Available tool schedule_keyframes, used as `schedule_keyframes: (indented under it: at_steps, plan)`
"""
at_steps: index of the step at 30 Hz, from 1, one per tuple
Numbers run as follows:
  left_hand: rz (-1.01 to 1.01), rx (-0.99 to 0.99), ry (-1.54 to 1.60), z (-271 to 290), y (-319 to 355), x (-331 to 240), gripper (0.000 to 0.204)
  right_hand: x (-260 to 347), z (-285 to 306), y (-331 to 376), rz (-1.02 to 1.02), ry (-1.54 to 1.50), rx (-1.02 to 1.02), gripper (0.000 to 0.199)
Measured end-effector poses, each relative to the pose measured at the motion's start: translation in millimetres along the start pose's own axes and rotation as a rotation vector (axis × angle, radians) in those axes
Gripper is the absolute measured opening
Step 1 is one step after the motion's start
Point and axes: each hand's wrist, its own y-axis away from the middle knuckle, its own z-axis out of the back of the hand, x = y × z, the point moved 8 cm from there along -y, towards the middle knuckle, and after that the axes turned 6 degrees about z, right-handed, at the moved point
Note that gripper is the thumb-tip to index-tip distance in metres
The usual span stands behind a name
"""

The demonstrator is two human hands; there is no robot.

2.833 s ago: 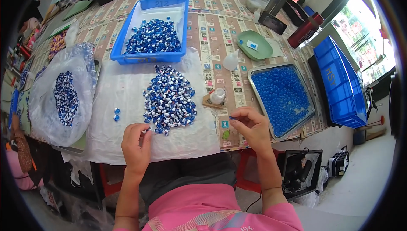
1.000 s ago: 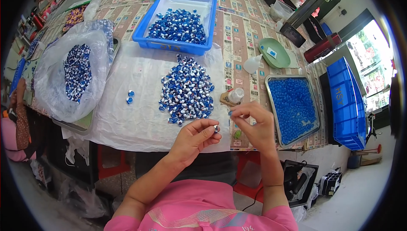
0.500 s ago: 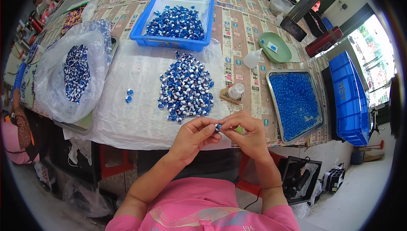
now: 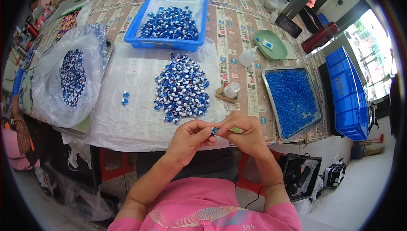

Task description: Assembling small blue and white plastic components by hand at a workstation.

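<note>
Close to the table's near edge, my two hands meet over one small, shiny blue bead-like piece [image 4: 214,131]. My left hand [image 4: 185,141] pinches it between thumb and fingertips. The thumb and index finger of my right hand [image 4: 247,137] close on its other side. A bright green bit [image 4: 238,130] shows among the right fingers; what it is I cannot make out. Just beyond lies a heap of blue-and-white pieces [image 4: 181,88] on white paper [image 4: 111,123]. A few blue pieces [image 4: 125,98] sit apart to the left.
A paper-lined blue bin [image 4: 128,36] holds similar pieces at the back. Left is a plastic bag [image 4: 44,91] of more. Rightward are a small jar [image 4: 232,90], a white bottle [image 4: 247,56], a green plate [image 4: 285,54] and a metal tray [image 4: 277,125] of blue beads.
The whole view has shifted slightly, with the table's things a little further left. Both hands stay together; the held piece has turned and shows more blue.
</note>
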Motion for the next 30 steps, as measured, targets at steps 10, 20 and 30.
schedule_keyframes:
  at_steps: [10,20,30]
  plan:
    - [-0.39,-0.496,-0.521,45.9,49.1,-75.0,0.012,8.3,106.6,32.2,0.089,0.501,-0.371,0.025]
    - [-0.751,-0.866,-1.259,94.0,96.1,-140.2,0.014,-62.4,200.4,57.1,-0.14,0.976,-0.377,0.022]
    - [-0.834,-0.832,-1.351,44.6,89.9,-119.4,0.022,-63.1,192.4,59.0,-0.244,0.716,-0.496,0.024]
